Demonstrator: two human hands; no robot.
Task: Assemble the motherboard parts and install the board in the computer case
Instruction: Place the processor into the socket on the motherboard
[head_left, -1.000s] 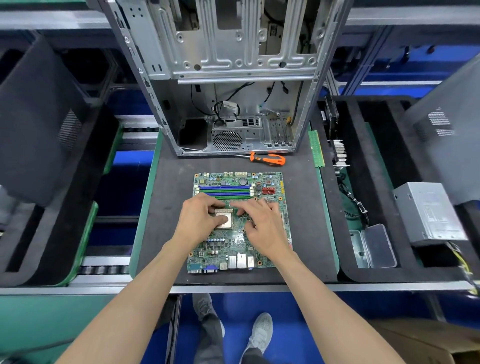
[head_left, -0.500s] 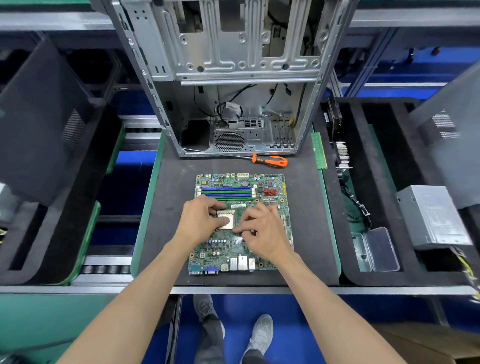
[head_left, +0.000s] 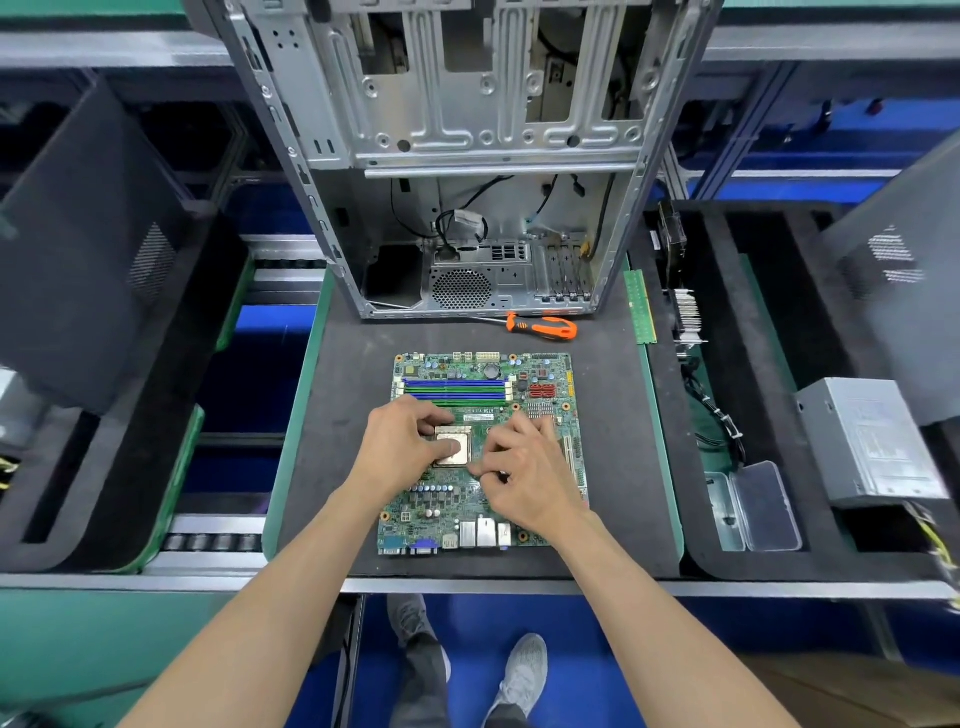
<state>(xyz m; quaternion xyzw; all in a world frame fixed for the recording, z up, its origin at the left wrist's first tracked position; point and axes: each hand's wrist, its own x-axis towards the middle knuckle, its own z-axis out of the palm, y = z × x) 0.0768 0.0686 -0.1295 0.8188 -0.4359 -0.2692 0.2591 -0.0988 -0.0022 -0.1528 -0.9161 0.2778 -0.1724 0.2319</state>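
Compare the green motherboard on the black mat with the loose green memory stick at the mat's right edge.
The green motherboard is a broad, near-square board crowded with slots, ports and a socket; the loose green memory stick is a narrow, plain strip. The motherboard lies mid-mat with the left hand and right hand on it; the memory stick lies untouched. Both lie flat.
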